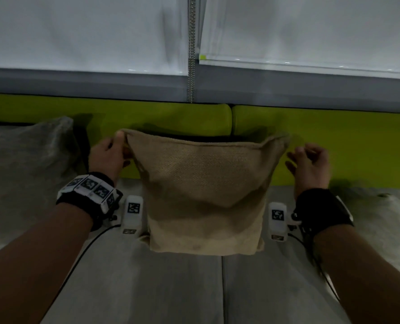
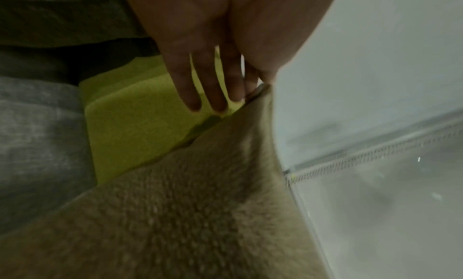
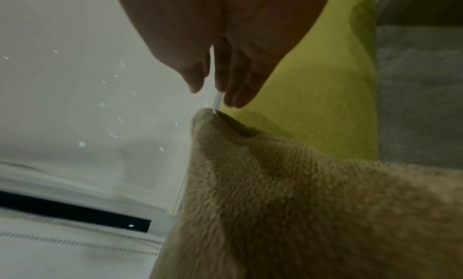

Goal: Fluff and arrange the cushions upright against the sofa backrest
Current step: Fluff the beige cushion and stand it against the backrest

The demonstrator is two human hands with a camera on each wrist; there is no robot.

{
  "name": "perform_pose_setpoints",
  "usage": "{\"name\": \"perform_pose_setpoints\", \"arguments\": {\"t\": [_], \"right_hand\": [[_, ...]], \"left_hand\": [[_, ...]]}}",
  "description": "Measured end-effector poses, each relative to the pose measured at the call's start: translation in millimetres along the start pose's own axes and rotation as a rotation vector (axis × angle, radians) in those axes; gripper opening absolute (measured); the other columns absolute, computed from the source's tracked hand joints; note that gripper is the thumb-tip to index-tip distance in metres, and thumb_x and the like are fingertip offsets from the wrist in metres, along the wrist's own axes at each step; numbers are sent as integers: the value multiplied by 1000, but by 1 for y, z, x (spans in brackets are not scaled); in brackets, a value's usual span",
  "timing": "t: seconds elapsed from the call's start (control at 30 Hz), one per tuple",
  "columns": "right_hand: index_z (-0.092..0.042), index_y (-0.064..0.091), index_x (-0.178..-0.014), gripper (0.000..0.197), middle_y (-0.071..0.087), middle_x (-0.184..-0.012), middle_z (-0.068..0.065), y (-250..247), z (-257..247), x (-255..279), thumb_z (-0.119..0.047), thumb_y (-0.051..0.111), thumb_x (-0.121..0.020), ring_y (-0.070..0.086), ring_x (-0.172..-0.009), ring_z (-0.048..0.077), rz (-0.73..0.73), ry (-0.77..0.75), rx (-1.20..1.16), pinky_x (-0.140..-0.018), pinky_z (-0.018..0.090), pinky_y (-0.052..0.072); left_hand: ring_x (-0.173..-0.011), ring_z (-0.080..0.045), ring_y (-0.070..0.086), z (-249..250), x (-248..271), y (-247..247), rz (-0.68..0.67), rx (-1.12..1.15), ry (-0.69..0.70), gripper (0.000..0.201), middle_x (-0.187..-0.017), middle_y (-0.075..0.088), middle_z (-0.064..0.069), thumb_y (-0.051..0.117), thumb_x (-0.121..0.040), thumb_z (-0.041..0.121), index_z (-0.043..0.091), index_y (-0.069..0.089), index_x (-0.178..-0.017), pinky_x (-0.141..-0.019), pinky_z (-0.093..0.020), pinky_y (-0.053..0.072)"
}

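Tan woven cushion [image 1: 204, 197] stands upright between both hands; the left hand [image 1: 107, 157] pinches its top corner, the right hand [image 1: 310, 164] hovers loosely curled just beside the other.

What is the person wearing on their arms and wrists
Both forearms are bare, no sleeves. The left wrist carries a black strap with white blocks printed with black square markers; the right wrist has a black strap. A white camera module with a marker tag hangs under each, trailing thin black cables.

Upright tan cushion [image 1: 204, 183] against green backrest [image 1: 322, 136]
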State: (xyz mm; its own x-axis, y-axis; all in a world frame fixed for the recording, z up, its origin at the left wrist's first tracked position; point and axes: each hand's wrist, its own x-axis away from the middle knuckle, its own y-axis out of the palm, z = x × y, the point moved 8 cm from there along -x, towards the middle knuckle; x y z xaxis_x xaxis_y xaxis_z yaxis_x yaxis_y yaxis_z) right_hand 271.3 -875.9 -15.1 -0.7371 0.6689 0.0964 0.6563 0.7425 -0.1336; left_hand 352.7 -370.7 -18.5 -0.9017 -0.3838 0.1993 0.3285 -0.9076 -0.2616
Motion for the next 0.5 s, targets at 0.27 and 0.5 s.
{"name": "perform_pose_setpoints", "arguments": {"t": [0.27,0.5], "right_hand": [[-32,49,-138,39,46,-148,-1,77,-48,113,-35,55,-100,42,-133,17,-476,-599,620,-106,45,41],[-62,-6,-150,74,-13,-167,-23,105,27,79,-87,22,-86,-16,-154,11,-720,-314,1115,-118,65,-13]], "left_hand": [[-112,-14,50,45,99,62,-327,-502,655,29,-130,48,1,52,-96,45,35,51,-123,-93,-31,45],[-151,-23,-8,-20,88,110,-488,-1099,640,67,-164,-8,14,8,-91,72,47,-7,-151,-120,-53,0]]}}
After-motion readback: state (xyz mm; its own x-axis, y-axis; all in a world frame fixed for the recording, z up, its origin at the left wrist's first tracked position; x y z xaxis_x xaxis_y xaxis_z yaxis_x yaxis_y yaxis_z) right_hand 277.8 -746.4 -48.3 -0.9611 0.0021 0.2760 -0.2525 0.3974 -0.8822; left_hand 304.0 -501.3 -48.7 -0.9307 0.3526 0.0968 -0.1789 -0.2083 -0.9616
